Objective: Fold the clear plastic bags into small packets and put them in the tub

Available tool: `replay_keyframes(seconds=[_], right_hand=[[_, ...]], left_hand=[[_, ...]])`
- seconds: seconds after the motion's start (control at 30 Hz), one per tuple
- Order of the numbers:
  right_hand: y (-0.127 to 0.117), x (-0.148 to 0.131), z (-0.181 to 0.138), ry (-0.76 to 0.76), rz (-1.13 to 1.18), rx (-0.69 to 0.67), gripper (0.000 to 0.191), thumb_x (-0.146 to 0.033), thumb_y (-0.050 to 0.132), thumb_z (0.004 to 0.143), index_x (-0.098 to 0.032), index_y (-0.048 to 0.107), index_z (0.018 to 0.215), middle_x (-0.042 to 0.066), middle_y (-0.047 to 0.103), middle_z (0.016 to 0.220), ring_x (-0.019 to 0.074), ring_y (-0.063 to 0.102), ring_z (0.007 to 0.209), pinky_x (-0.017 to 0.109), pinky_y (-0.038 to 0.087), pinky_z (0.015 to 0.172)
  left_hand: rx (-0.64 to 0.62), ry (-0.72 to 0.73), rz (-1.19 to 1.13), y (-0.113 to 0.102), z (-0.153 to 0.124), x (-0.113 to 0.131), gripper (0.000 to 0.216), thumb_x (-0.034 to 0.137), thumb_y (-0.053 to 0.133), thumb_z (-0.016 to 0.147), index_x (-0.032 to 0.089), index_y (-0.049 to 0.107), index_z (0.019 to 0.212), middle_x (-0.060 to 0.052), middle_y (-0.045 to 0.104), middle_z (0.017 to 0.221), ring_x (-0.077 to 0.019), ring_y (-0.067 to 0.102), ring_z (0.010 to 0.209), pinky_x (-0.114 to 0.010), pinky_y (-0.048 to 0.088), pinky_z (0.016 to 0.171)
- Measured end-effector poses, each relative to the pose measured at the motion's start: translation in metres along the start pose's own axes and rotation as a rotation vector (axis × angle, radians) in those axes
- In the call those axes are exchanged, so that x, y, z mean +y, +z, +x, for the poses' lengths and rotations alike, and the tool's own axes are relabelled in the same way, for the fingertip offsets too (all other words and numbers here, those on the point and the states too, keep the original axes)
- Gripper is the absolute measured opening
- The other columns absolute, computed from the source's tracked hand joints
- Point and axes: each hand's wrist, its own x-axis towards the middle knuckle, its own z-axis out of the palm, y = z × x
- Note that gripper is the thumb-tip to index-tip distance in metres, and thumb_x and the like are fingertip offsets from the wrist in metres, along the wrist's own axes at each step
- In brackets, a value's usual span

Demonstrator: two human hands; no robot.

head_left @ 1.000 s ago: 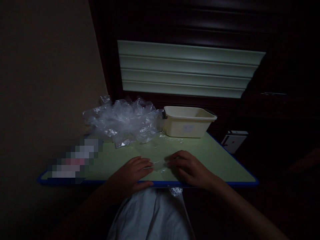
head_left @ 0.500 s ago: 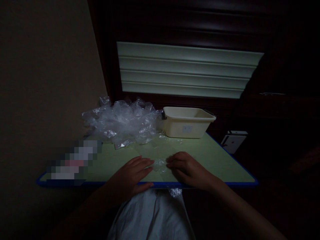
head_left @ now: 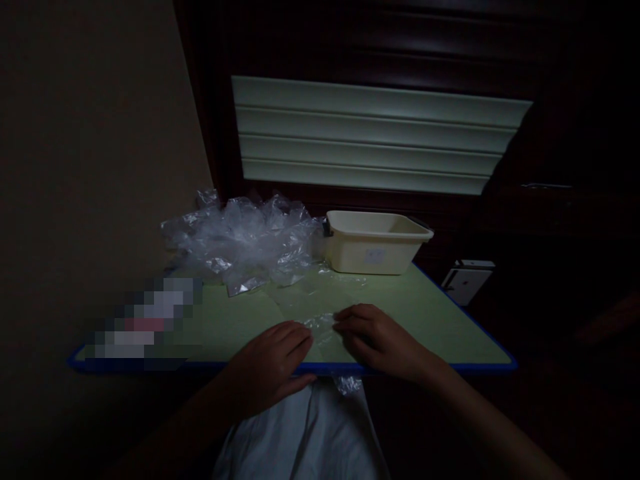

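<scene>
Between my hands a small clear plastic bag (head_left: 320, 324) lies flattened and wrinkled on the pale green table (head_left: 230, 317). My left hand (head_left: 283, 353) rests at the bag's left side, fingers bent and lying together, thumb apart from them by the table's front edge. The fingertips touch or nearly touch the film. On the other side, my right hand (head_left: 373, 333) has its fingers curled in a pinch at the bag's right edge. In the dim light the exact contact is hard to see. Another crumpled piece of clear plastic (head_left: 349, 385) hangs below the table edge, over my lap.
A large heap of clear plastic bags (head_left: 255, 240) sits at the back left. Right of it stands a cream plastic bin (head_left: 367, 257) with a dark handle. A blurred-out item (head_left: 150, 323) lies at the left. A white box (head_left: 467, 283) is beyond the table's right edge.
My left hand has bent its fingers more and shifted slightly right and down. The bag between the hands looks flatter. My right hand stays nearly where it was.
</scene>
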Motion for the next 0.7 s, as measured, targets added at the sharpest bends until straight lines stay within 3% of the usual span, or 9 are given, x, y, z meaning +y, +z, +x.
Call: replay_keyframes(seconds=[0.33, 0.53, 0.7], right_hand=[[-0.007, -0.005, -0.009, 0.002, 0.076, -0.001, 0.027, -0.011, 0.049, 0.086, -0.016, 0.065, 0.107, 0.011, 0.067, 0.098, 0.0214, 0.063, 0.092, 0.039, 0.054, 0.081], [-0.007, -0.003, -0.010, -0.022, 0.114, 0.040, 0.031, -0.009, 0.050, 0.086, -0.018, 0.061, 0.113, 0.012, 0.063, 0.113, 0.0214, 0.059, 0.106, 0.040, 0.052, 0.088], [-0.008, -0.009, -0.012, -0.073, 0.117, -0.003, 0.030, -0.008, 0.050, 0.088, -0.019, 0.063, 0.113, 0.010, 0.069, 0.104, 0.0206, 0.062, 0.098, 0.038, 0.053, 0.085]], left_hand=[[0.033, 0.035, -0.006, -0.003, 0.000, 0.002, 0.028, 0.030, 0.047, 0.098, 0.008, 0.059, 0.110, -0.017, 0.066, 0.108, -0.0290, 0.060, 0.106, -0.043, 0.053, 0.092], [0.043, 0.060, 0.009, -0.001, -0.001, 0.001, 0.033, 0.030, 0.039, 0.102, 0.006, 0.060, 0.109, -0.018, 0.063, 0.117, -0.0283, 0.060, 0.108, -0.041, 0.054, 0.091], [0.066, 0.074, 0.010, 0.002, -0.002, 0.000, 0.041, 0.033, 0.032, 0.103, 0.004, 0.059, 0.110, -0.017, 0.065, 0.111, -0.0290, 0.061, 0.105, -0.041, 0.054, 0.090]])
